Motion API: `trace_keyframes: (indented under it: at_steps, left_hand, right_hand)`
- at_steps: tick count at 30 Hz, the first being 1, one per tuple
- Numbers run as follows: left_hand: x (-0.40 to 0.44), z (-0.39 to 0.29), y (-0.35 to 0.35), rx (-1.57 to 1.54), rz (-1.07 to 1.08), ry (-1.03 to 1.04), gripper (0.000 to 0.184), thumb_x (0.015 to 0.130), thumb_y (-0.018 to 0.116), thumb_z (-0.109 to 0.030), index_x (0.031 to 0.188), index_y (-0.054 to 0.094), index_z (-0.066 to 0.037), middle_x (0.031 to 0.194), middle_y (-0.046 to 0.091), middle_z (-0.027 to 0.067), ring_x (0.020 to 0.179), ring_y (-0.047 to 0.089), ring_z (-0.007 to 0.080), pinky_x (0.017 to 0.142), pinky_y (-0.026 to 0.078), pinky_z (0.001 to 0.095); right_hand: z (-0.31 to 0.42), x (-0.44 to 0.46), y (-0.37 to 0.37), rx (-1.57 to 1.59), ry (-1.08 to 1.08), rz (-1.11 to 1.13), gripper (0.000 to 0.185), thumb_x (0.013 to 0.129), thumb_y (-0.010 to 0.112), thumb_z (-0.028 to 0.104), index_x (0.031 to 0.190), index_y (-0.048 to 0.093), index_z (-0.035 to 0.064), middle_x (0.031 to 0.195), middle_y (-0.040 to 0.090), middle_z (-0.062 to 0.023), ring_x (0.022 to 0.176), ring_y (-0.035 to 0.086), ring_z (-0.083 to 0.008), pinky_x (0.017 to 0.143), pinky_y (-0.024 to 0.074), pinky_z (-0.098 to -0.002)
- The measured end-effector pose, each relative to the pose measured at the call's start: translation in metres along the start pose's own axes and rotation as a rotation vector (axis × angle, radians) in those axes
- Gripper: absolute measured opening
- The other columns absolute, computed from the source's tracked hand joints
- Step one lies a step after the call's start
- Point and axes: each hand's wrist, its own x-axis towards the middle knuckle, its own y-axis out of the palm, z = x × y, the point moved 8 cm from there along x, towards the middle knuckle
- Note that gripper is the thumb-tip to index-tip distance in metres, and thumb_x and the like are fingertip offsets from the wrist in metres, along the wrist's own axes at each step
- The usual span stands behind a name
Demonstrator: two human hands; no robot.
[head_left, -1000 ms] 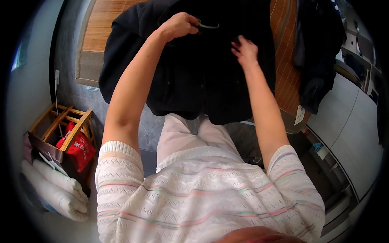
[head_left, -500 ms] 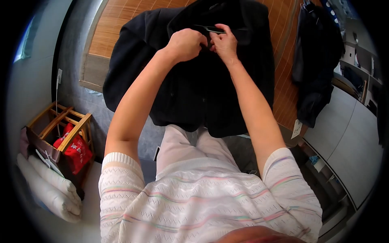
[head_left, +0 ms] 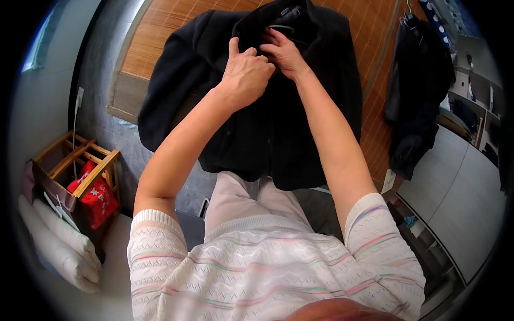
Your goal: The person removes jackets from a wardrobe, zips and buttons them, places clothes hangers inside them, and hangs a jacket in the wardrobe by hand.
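Observation:
A black coat (head_left: 235,144) lies spread front up on a bed, its collar at the far end. Inside the neck opening shows part of a thin, pale green clothes hanger (head_left: 282,27). My left hand (head_left: 248,75) is on the coat's front below the collar, index finger raised and the other fingers curled on the cloth. Close beside it, my right hand (head_left: 286,55) reaches into the neck opening, fingers bent at the lapel edge just below the hanger. The fingertips of both hands are partly hidden by dark fabric.
The bed carries a woven bamboo mat (head_left: 155,40). Dark clothes (head_left: 420,80) hang at the right, near grey cabinets (head_left: 455,176). To the left stand a wooden stool (head_left: 99,174) holding a red bag (head_left: 99,200) and a rolled white quilt (head_left: 61,246).
My right hand has shifted left, its fingers off the hanger and onto the lapel. My left hand has come slightly down, its index finger now lifted. More of the neck opening shows.

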Motion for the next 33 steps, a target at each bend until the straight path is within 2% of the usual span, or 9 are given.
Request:
trace_keyframes:
  at_steps: [3, 6, 8, 10, 13, 22, 26, 30, 33]
  left_hand:
    - [-0.004, 0.001, -0.002, -0.002, -0.031, -0.035, 0.028, 0.068, 0.058, -0.002, 0.09, 0.067, -0.016, 0.084, 0.061, -0.0016, 0.092, 0.053, 0.0181, 0.097, 0.027, 0.051]
    - [-0.007, 0.008, -0.001, 0.0, -0.006, -0.078, 0.029, 0.068, 0.059, -0.002, 0.092, 0.067, -0.016, 0.085, 0.061, -0.0016, 0.093, 0.053, 0.018, 0.094, 0.029, 0.0498]
    - [-0.012, 0.018, 0.002, -0.009, 0.018, -0.113, 0.028, 0.07, 0.059, -0.003, 0.093, 0.067, -0.016, 0.086, 0.061, -0.0014, 0.093, 0.052, 0.0184, 0.092, 0.032, 0.0472]
    - [-0.018, 0.028, 0.009, -0.037, 0.013, -0.129, 0.028, 0.07, 0.059, -0.002, 0.093, 0.067, -0.016, 0.086, 0.061, -0.0009, 0.093, 0.052, 0.0187, 0.092, 0.033, 0.0452]
    - [-0.024, 0.042, 0.019, -0.056, -0.016, -0.157, 0.024, 0.073, 0.056, -0.005, 0.093, 0.067, -0.015, 0.085, 0.061, 0.001, 0.092, 0.053, 0.0188, 0.089, 0.035, 0.0387]
    - [-0.025, 0.073, 0.013, -0.205, -0.184, -0.273, 0.018, 0.079, 0.057, -0.019, 0.092, 0.065, -0.009, 0.086, 0.064, 0.0071, 0.087, 0.058, 0.022, 0.08, 0.041, 0.035]
    - [-0.023, 0.089, 0.009, -0.452, -0.334, -0.525, 0.039, 0.075, 0.066, -0.035, 0.101, 0.06, -0.006, 0.09, 0.063, 0.0118, 0.084, 0.061, 0.0263, 0.073, 0.047, 0.0369]
    - [-0.011, 0.095, 0.036, -0.239, -0.199, -0.597, 0.061, 0.067, 0.074, -0.038, 0.112, 0.05, -0.005, 0.101, 0.06, 0.0136, 0.09, 0.061, 0.0316, 0.075, 0.05, 0.0385]
    - [0.001, 0.108, 0.053, -0.19, -0.124, -0.615, 0.05, 0.067, 0.073, -0.035, 0.103, 0.054, -0.005, 0.098, 0.061, 0.0143, 0.091, 0.061, 0.0321, 0.075, 0.05, 0.0394]
  right_hand:
    - [0.005, 0.016, -0.005, -0.41, -0.077, -0.204, 0.036, 0.084, 0.058, 0.03, 0.106, 0.057, 0.002, 0.1, 0.062, -0.0133, 0.091, 0.059, -0.0263, 0.079, 0.0456, -0.0346]
    - [0.046, 0.014, -0.027, -0.776, -0.224, -0.586, 0.051, 0.084, 0.048, 0.046, 0.073, 0.063, -0.0011, 0.074, 0.059, -0.0257, 0.078, 0.059, -0.0418, 0.071, 0.0464, -0.0455]
    - [0.057, 0.01, -0.06, -0.91, -0.213, -0.645, 0.047, 0.086, 0.043, 0.043, 0.074, 0.065, 0.0028, 0.075, 0.062, -0.0213, 0.075, 0.06, -0.0396, 0.07, 0.0466, -0.0459]
    - [0.061, 0.009, -0.097, -0.997, -0.132, -0.595, 0.045, 0.089, 0.042, 0.041, 0.076, 0.068, 0.0062, 0.073, 0.067, -0.0095, 0.072, 0.064, -0.0225, 0.065, 0.0496, -0.0338]
    - [0.06, -0.005, -0.128, -0.561, 0.115, -0.554, 0.032, 0.088, 0.047, 0.031, 0.091, 0.062, 0.0024, 0.079, 0.066, -0.0076, 0.073, 0.064, -0.0146, 0.056, 0.0516, -0.0273]
    - [0.075, -0.02, -0.155, -0.617, 0.216, -0.571, 0.034, 0.086, 0.043, 0.026, 0.094, 0.06, -0.0019, 0.083, 0.066, -0.0159, 0.071, 0.065, -0.0235, 0.058, 0.0539, -0.033]
    - [0.072, -0.006, -0.114, -1.007, 0.189, -0.448, 0.044, 0.084, 0.036, 0.029, 0.066, 0.064, -0.0006, 0.064, 0.065, -0.0117, 0.066, 0.065, -0.0241, 0.067, 0.0505, -0.0353]
    - [0.07, -0.005, -0.09, -1.123, 0.098, -0.338, 0.044, 0.084, 0.036, 0.03, 0.067, 0.064, 0.0007, 0.066, 0.065, -0.0115, 0.077, 0.062, -0.0303, 0.08, 0.0455, -0.0372]
    - [0.087, -0.022, -0.085, -1.162, 0.026, -0.339, 0.043, 0.084, 0.037, 0.031, 0.071, 0.064, 0.0015, 0.066, 0.065, -0.0107, 0.075, 0.062, -0.0297, 0.078, 0.046, -0.0369]
